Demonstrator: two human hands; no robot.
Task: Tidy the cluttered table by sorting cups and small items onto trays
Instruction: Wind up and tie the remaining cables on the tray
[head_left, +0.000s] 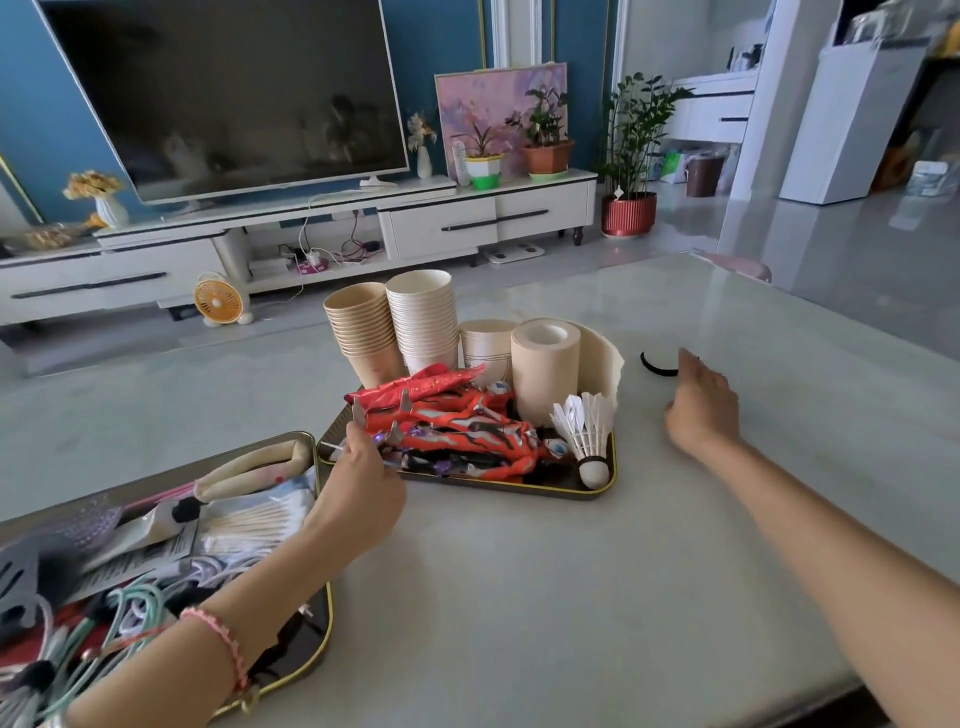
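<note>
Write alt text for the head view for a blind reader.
A person's left hand holds a red toy figure on a tray of stacked paper cups; the right hand is beside a black hair band on the table.

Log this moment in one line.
left hand: grips red toy figure on tray | right hand: at black hair tie, grip unclear

Ahead of you, a teal wall (31, 104) backs a large dark television (228, 93) standing on a long white low cabinet (467, 221). To its right sit a pink floral painting (483, 98) and potted plants (545, 135); a tall plant (631, 124) in a red pot (628, 213) stands on the glossy pale floor (831, 244). A small orange fan (218, 300) sits beside the cabinet.
</note>
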